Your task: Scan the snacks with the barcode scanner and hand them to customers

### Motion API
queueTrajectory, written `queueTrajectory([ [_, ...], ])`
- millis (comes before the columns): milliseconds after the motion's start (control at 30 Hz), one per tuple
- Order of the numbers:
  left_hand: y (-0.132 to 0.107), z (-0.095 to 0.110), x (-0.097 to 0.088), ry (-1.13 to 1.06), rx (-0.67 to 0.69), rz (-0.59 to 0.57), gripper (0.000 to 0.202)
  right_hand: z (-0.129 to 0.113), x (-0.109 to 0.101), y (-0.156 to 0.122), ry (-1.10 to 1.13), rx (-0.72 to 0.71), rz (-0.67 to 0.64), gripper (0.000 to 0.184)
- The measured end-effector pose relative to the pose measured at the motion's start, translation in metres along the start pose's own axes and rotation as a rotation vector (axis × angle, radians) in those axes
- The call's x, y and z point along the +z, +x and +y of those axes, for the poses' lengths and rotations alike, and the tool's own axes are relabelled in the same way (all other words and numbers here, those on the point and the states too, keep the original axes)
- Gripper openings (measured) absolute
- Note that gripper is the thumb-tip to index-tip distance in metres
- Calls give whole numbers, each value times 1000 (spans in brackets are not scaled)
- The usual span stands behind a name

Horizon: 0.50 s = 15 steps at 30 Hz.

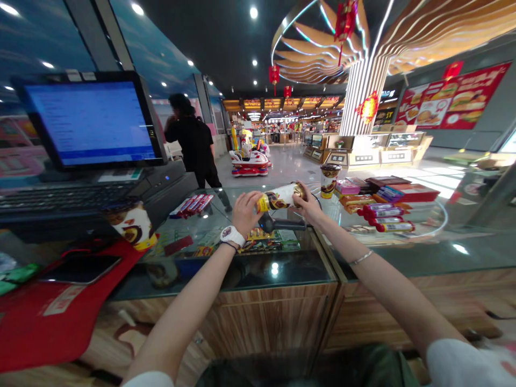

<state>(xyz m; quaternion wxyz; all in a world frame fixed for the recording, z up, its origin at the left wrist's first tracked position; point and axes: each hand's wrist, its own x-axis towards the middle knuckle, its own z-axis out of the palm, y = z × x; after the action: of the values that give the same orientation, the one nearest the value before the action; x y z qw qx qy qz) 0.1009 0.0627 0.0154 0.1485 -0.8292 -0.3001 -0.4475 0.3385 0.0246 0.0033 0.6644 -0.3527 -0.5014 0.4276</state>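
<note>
Between my two hands a white, yellow and brown printed cup (281, 196) lies on its side in the air above the glass counter. My left hand (245, 213), with a white watch at the wrist, grips its yellow end. At the dark-lidded end, my right hand (307, 204) is closed around it. Just below the cup a dark handheld scanner (282, 223) rests on the glass. A similar cup (330, 181) stands upright on the counter to the right, and another cup (133, 223) is at the left by the keyboard.
A monitor (91, 121) and keyboard (60, 198) occupy the left. A phone (83, 269) lies on a red cloth (52, 333). Red snack packs (192, 205) sit on the glass; several tubes (389, 217) and boxes (419, 192) lie at right. A person (191, 140) stands beyond the counter.
</note>
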Motion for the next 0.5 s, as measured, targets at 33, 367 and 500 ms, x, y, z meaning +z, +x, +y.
queueTrajectory([
  [33,-1,0,0,4,13,-15,46,0,0,-1,7,6,-3,88],
  [367,-2,11,5,-206,-41,-38,61,-8,0,-3,-58,-219,33,85],
  [500,-2,14,3,-229,-85,-36,60,-6,-3,-1,-84,-264,-1,86],
])
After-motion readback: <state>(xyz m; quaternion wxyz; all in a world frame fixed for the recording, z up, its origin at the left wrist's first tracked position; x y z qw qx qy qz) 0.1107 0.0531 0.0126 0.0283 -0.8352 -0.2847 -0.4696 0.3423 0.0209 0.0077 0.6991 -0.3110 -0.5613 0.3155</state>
